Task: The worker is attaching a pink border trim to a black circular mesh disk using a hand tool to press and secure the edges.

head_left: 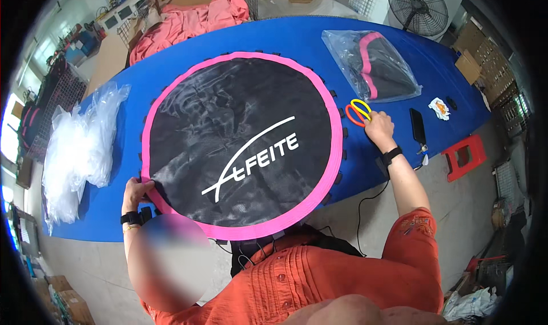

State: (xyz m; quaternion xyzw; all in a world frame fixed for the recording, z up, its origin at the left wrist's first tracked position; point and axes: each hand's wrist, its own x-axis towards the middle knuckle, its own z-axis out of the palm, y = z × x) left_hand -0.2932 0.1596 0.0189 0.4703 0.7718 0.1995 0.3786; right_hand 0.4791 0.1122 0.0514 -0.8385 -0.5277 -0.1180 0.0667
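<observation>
A round black trampoline mat (pixel 251 113) with a pink border and small dark tabs round its rim lies flat before me on the blue table. My left hand (pixel 136 195) grips its near left edge, the thumb on top of the border and the other fingers partly hidden. Right of the mat, my right hand (pixel 379 129) is closed on a pair of scissors (pixel 359 115). Their red and yellow handle loops point away from me; the blades are hidden by the hand. White printing crosses the mat's lower half.
Clear plastic bags (pixel 83 148) lie on the left of the blue table (pixel 394 173). A bagged black-and-pink mat (pixel 379 68) lies at the far right. Nearer are a dark phone (pixel 418 126), keys and crumpled paper (pixel 439 108). Beyond stand a fan (pixel 418 5) and pink cloth (pixel 194 25); a red stool (pixel 463 156) stands right.
</observation>
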